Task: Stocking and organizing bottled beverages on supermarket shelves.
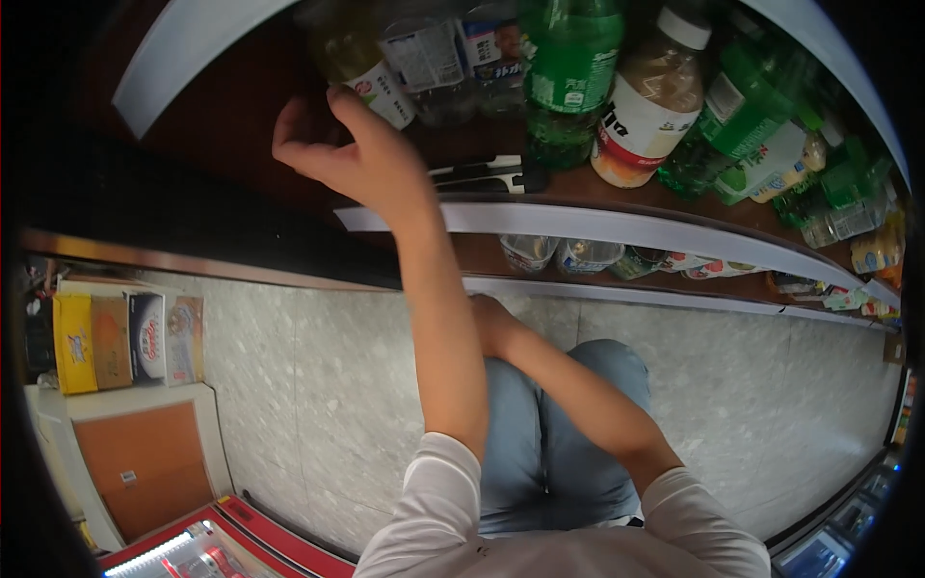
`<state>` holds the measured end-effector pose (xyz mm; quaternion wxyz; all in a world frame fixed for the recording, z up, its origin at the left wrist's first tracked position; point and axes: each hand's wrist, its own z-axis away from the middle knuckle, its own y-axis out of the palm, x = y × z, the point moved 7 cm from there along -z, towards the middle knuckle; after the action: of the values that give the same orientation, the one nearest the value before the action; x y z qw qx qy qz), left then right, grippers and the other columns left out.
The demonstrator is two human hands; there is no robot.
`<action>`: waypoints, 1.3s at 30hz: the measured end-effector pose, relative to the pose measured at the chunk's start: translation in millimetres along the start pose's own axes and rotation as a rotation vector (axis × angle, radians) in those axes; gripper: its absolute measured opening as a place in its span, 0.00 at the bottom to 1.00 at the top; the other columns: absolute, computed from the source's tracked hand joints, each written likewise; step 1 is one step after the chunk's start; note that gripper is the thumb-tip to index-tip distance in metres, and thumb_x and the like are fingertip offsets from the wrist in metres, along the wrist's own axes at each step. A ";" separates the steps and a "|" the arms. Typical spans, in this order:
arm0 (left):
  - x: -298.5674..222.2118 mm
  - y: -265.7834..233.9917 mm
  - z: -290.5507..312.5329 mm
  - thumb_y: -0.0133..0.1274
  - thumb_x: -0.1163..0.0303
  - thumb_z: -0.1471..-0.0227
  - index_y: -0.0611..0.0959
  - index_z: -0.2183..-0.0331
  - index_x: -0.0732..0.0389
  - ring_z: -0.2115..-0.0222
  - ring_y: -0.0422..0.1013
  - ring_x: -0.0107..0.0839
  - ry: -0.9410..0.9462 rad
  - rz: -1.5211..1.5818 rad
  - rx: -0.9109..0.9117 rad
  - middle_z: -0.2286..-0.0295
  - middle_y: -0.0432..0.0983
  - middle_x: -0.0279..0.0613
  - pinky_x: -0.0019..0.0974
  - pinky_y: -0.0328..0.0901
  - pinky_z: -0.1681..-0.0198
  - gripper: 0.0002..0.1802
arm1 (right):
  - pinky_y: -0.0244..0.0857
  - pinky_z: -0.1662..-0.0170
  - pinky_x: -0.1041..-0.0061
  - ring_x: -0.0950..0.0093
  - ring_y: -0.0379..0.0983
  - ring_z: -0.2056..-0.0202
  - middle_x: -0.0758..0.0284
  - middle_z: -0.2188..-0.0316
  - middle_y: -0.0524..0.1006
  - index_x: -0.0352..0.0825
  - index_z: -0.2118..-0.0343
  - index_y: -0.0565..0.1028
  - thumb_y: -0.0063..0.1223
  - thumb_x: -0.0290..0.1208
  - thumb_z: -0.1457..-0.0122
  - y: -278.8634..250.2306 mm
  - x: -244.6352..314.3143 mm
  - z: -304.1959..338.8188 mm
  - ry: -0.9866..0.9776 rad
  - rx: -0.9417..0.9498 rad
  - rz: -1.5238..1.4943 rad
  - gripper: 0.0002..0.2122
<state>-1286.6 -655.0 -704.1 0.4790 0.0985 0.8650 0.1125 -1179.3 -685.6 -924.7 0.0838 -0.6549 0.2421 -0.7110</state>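
Note:
My left hand (342, 149) reaches over the upper shelf at the left, its fingers loosely bent and apart, with nothing visible in them. Close beside its thumb stands a bottle of yellowish drink (381, 91) with a white label; whether they touch I cannot tell. My right hand (491, 326) is low, in front of my knees, partly behind my left forearm, and its fingers are hidden. A slim black-and-white object (491, 175), perhaps a cutter, lies on the shelf board right of my left wrist.
Clear bottles (424, 63), a green soda bottle (573, 72) and a white-capped bottle (650, 101) line the shelf. Pale strips edge the shelves (597, 220). Cups (590, 254) sit lower down. Cartons (145, 337) stand on a cabinet at left; a red lit case (193, 549) is below.

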 end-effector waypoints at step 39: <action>16.5 66.7 1.8 0.62 0.54 0.55 0.60 0.48 0.74 0.50 0.62 0.42 0.431 -0.210 0.422 0.51 0.61 0.61 0.41 0.56 0.45 0.44 | 0.63 0.56 0.66 0.68 0.74 0.59 0.63 0.64 0.78 0.37 0.64 0.76 0.46 0.32 0.46 -6.7 15.4 16.0 0.134 0.161 0.463 0.09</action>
<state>-1289.5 -586.5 -699.1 0.2629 0.0796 0.9562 -0.1013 -1164.4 -690.2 -907.5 0.2800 -0.5249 0.3330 -0.7316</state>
